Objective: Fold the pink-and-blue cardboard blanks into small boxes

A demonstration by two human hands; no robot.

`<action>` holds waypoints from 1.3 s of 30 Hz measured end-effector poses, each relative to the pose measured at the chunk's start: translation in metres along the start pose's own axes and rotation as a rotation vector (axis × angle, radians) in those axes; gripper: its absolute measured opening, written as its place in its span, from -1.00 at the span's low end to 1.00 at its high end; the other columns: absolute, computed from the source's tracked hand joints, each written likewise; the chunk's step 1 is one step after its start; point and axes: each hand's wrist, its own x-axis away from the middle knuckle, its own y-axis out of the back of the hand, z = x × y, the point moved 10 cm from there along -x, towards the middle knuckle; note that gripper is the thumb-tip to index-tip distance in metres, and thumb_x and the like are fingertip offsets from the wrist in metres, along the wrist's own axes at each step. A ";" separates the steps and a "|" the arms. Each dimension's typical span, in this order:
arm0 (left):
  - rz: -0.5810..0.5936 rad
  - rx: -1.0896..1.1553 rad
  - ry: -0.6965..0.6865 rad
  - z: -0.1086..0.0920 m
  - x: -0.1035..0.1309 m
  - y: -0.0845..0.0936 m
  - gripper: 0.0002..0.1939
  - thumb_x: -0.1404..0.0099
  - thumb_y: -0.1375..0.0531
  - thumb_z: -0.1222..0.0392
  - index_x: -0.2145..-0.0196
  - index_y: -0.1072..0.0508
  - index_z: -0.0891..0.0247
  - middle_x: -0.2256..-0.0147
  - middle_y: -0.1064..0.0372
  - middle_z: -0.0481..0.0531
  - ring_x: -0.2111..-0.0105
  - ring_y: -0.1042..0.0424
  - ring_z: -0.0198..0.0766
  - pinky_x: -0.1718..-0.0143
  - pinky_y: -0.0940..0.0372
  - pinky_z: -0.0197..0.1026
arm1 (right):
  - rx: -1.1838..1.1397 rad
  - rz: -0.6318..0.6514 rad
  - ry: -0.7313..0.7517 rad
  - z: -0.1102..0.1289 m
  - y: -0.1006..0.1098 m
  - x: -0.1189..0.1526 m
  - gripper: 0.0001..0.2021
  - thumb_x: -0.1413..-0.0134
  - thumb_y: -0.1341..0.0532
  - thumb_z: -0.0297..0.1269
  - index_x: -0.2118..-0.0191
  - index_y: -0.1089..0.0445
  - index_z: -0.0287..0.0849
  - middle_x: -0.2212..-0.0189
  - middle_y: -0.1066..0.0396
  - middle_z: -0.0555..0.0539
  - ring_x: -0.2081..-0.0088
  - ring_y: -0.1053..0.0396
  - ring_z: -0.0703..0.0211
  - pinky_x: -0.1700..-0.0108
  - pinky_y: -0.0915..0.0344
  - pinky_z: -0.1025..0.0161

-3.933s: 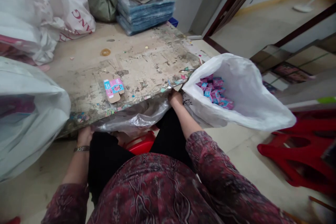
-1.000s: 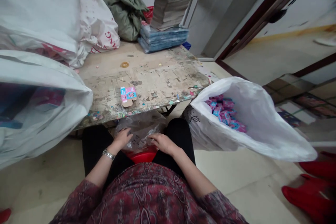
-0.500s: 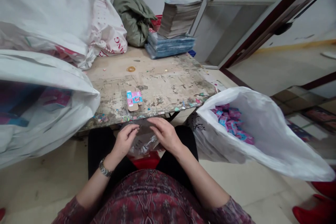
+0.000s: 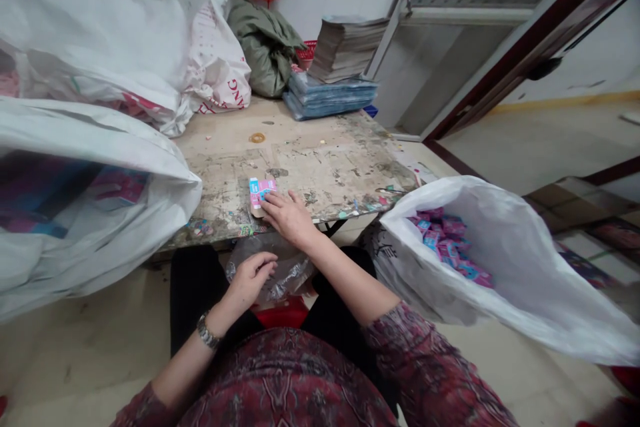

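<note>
A small pink and blue cardboard box [image 4: 256,192] lies near the front edge of the worn table, with brown cardboard showing at its lower end. My right hand [image 4: 289,215] reaches over its right side, fingers stretched out and fingertips touching or just above the printed face. Part of the box is hidden beneath those fingers. Over my lap, my left hand [image 4: 253,277] is half curled, with a gap between thumb and fingers and nothing visible in it. Behind it, below the table edge, hangs a clear plastic bag [image 4: 287,273].
A white sack [image 4: 505,247] at right holds several pink and blue boxes [image 4: 447,240]. Another open sack [image 4: 165,220] stands at left. On the table [image 4: 330,167] are a rubber band [image 4: 257,138], a green bag [image 4: 267,47] and stacked sheets [image 4: 345,50] on blue packs [image 4: 327,99].
My right hand has moved forward and left from above the plastic bag to the small box. My left hand has shifted slightly right and down. The view has tilted a little.
</note>
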 end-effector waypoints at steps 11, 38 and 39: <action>0.101 0.593 0.160 -0.033 -0.010 -0.003 -0.50 -0.29 -0.24 -0.16 -0.02 -0.44 0.26 0.12 -0.53 0.20 0.19 -0.54 -0.14 0.19 -0.45 -0.09 | -0.119 -0.460 0.156 0.000 0.050 0.032 -0.70 -0.40 -0.05 -0.35 0.01 -0.54 -0.18 0.03 -0.59 -0.19 -0.03 -0.52 0.10 -0.07 -0.40 0.12; 0.038 -0.087 -0.119 -0.066 -0.023 -0.006 -0.71 -0.36 -0.17 0.01 0.13 -0.57 0.22 0.19 -0.55 0.03 0.05 -0.44 -0.08 -0.06 -0.27 -0.12 | -0.593 -0.435 -0.270 -0.015 0.056 0.106 -0.79 -0.32 -0.18 -0.28 0.00 -0.46 -0.09 0.13 -0.52 -0.13 0.09 -0.48 0.09 0.01 -0.45 0.11; 0.029 -0.117 -0.129 -0.068 -0.023 -0.006 -0.72 -0.35 -0.17 0.01 0.14 -0.57 0.21 0.21 -0.54 0.03 0.05 -0.44 -0.07 -0.05 -0.28 -0.13 | -0.578 -0.415 -0.277 -0.015 0.053 0.105 -0.79 -0.31 -0.18 -0.27 0.00 -0.46 -0.09 0.14 -0.50 -0.14 0.10 -0.47 0.08 0.02 -0.45 0.11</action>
